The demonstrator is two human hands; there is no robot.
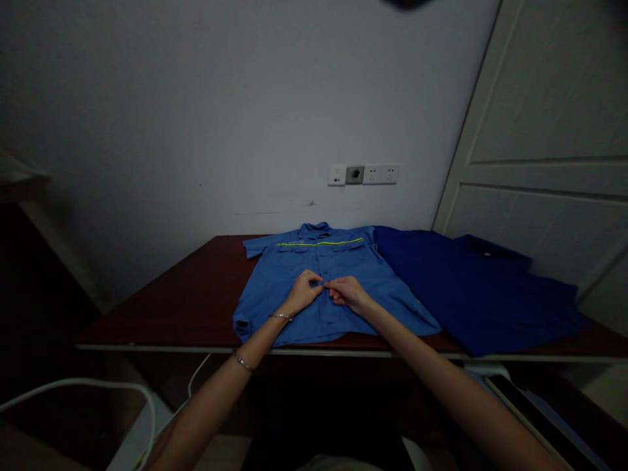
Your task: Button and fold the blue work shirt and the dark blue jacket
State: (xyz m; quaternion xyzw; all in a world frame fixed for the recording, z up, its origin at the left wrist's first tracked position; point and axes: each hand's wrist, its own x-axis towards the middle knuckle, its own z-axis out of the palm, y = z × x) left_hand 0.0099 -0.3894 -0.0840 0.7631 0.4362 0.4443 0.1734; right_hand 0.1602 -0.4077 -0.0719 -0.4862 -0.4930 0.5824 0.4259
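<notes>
A light blue work shirt [294,301] with a yellow reflective stripe across the chest lies flat, collar away from me, on a dark red table [196,301]. My left hand [305,290] and my right hand [347,292] meet at the shirt's front placket, near its middle. Both hands pinch the fabric there with fingers curled together. Two thin bracelets circle my left wrist and forearm.
A darker blue garment [471,288] lies spread on the table to the right, overlapping the shirt's edge. Wall sockets [363,174] sit above the table. A white door [549,144] stands at the right. A white cable [98,386] loops below the table's front left.
</notes>
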